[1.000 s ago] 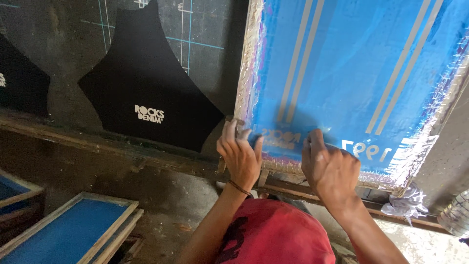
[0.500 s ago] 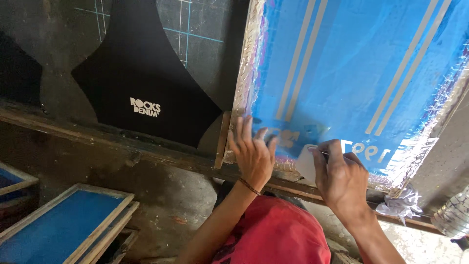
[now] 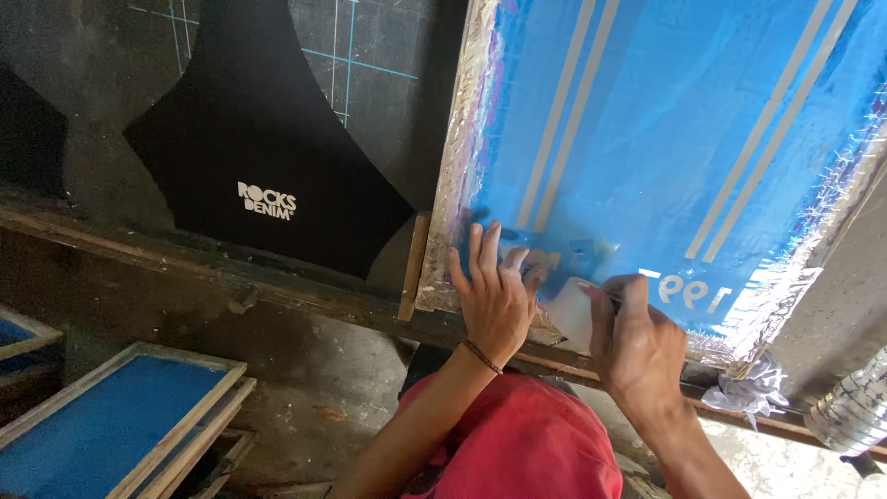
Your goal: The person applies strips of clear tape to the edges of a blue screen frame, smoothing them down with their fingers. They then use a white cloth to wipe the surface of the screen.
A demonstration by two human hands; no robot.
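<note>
We see a small white pad (image 3: 571,312) pressed against the lower part of a big blue printing screen (image 3: 665,139), which lies on the dark work table (image 3: 388,83) and fills the upper right of the view. The right hand (image 3: 637,346) grips this pad, fingers curled closed around it, just left of some pale figures in the blue coating. The left hand (image 3: 494,300) lies flat on the screen just beside it, fingers open and spread, near the screen's lower left corner. A thin band (image 3: 482,356) circles the left wrist. Pale stripes run slantwise across the blue surface, and the screen's wooden frame (image 3: 453,185) is edged with crinkled silvery tape.

To the left, on the table, lies a black piece of cloth (image 3: 268,139) with a small white print. Below us is red clothing (image 3: 527,444). Spare blue screens (image 3: 102,416) lie at lower left, and a clear plastic bottle (image 3: 855,411) at lower right.
</note>
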